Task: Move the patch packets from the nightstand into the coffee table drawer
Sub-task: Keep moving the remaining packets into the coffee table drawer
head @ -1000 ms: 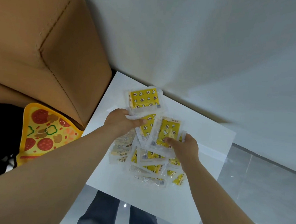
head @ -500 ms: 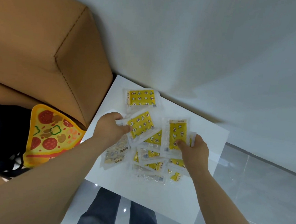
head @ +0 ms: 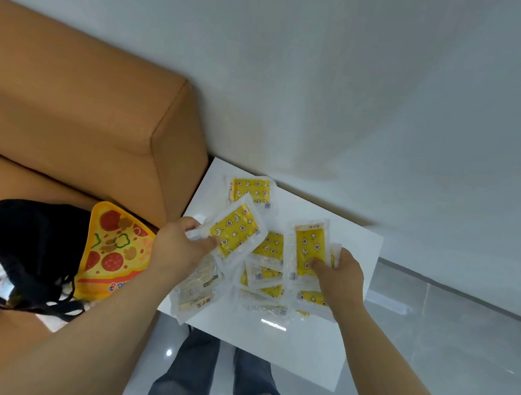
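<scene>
My L fingers (head: pixel 207 245) pinch tilted packet (head: pixel 235 234), R fingers (head: pixel 317 264) upright packet (head: pixel 310 248); thin grips, slick wrap, either cd slip to floor (head: pixel 437 329).

patch packets (head: pixel 264 274) heaped on the white surface of the nightstand (head: pixel 294 356), clear wrappers with yellow inserts printed with moons and stars, loosely overlapping near the middle. one back packet (head: pixel 251 190) lies flat on its own by the wall, yellow side up. a tilted packet (head: pixel 236 231) is lifted above the heap, pinched at its lower left end by the left grip (head: pixel 181 247). an upright packet (head: pixel 308 249) stands on end, yellow face showing, held in the right grip (head: pixel 339 278) with the thumb on its lower part. at the front left edge, a pale packet (head: pixel 194 289) lies flat, beige print showing.
</scene>
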`<state>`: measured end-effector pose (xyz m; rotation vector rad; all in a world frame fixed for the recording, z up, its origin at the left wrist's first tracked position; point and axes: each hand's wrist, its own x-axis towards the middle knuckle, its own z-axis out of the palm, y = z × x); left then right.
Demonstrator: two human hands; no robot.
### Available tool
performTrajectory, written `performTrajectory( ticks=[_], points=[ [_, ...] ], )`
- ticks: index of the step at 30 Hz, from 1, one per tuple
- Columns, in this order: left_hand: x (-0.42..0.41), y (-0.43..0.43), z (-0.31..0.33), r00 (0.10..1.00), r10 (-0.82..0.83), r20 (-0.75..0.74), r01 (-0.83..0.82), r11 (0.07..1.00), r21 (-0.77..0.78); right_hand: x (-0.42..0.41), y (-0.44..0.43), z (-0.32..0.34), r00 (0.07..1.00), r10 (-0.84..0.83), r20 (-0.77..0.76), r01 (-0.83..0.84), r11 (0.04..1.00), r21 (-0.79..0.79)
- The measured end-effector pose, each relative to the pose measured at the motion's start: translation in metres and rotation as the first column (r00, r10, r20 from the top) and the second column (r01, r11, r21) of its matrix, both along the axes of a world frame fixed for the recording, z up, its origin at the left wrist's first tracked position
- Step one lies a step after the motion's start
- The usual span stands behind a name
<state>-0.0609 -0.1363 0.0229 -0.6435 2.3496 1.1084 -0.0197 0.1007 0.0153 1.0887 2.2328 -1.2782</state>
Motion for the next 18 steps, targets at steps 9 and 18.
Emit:
performTrajectory(
  ticks=[9,18],
  points=[
    [0.02,-0.014,0.045,0.997,0.066,-0.026,-0.066,0.997,0.033,0.012,-0.018,0.042,0.999,0.033,-0.02,-0.033,0.999,-0.003],
    [0.05,-0.025,0.158,0.939,0.287,-0.19,-0.268,0.956,0.117,0.016,-0.038,0.154,0.966,0.155,-0.208,-0.151,0.988,0.035]
  ],
)
